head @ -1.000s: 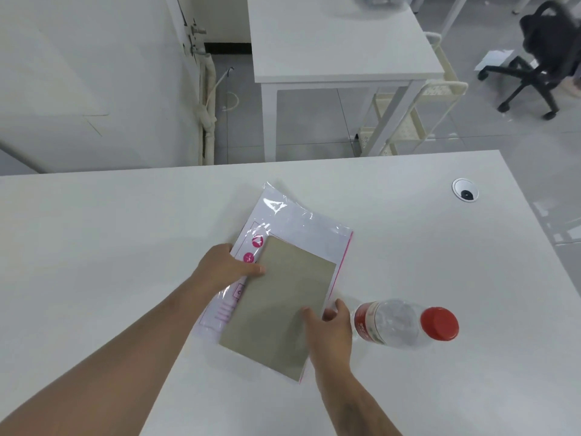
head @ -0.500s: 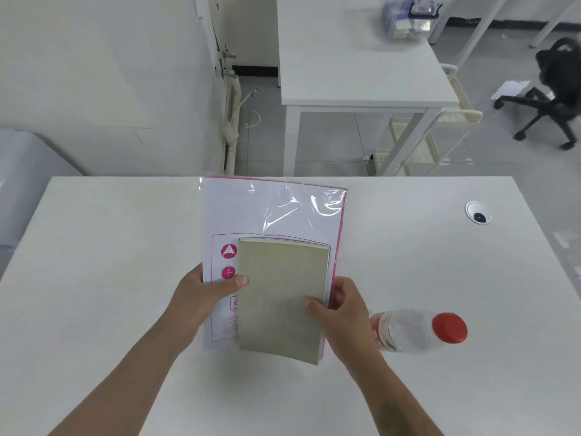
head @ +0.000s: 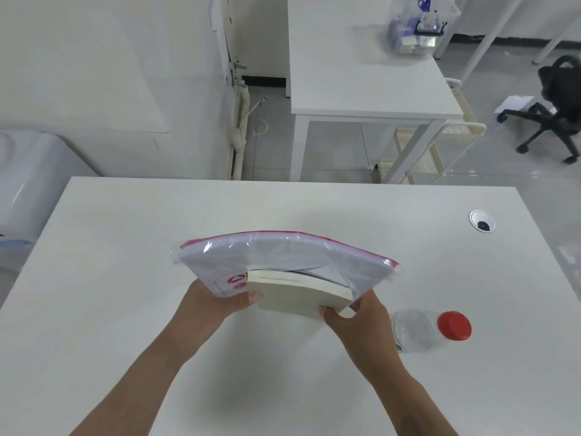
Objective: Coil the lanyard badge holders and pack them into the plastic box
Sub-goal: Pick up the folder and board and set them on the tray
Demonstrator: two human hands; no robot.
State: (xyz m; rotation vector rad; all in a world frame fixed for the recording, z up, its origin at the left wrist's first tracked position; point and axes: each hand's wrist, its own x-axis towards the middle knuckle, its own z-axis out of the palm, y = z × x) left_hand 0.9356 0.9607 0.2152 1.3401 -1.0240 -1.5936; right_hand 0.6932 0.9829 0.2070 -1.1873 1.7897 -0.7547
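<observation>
No lanyard badge holder shows on my table. A clear plastic box (head: 419,25) with blurred blue contents stands on the far white table (head: 361,73). My left hand (head: 217,298) and my right hand (head: 355,319) together hold a stack above the near table (head: 125,294): a wrapped white packet with pink print (head: 283,256) and a beige book (head: 298,294) on top of it. The stack is raised and tilted, its far edge up. My left hand grips its left side, my right hand its near right corner.
A clear bottle with a red cap (head: 430,330) lies on its side just right of my right hand. A round cable grommet (head: 481,221) sits at the table's far right. A black office chair (head: 553,105) and a cream cart (head: 437,146) stand beyond.
The packet and book lay flat on the table; both hands have squared them up and lifted them, far edge tilting up. The view has tipped up, bringing the far box into sight.
</observation>
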